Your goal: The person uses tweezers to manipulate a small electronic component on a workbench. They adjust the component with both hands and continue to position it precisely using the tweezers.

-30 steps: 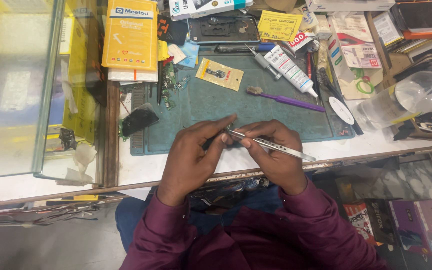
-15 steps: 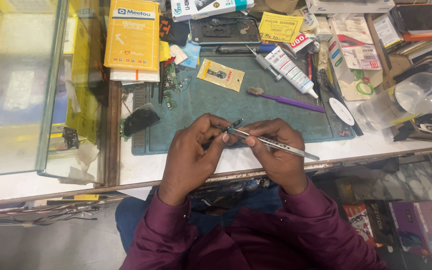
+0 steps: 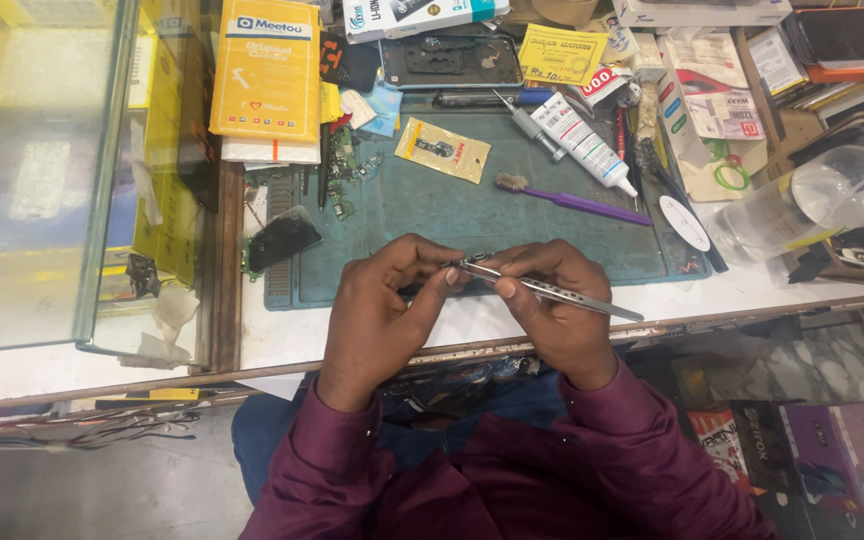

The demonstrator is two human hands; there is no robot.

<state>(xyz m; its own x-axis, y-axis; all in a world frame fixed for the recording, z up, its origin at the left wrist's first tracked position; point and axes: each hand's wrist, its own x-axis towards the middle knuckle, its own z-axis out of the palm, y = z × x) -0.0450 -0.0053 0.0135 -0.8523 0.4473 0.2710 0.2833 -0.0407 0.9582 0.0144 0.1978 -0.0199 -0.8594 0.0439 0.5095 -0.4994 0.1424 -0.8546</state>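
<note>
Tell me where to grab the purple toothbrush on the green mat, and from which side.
Grip the purple toothbrush at mid-handle, coming straight down from above. It lies flat on the green mat, bristles at its left end, and the straight handle has bare mat on both long sides. Its right end lies close to the white glue tube, so avoid that end.

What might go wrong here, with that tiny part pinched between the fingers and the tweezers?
The small dark part is held over the table edge, so if it slips from the tweezers it may drop to the floor. The right hand could also pinch too hard and bend it against the left hand.
</note>
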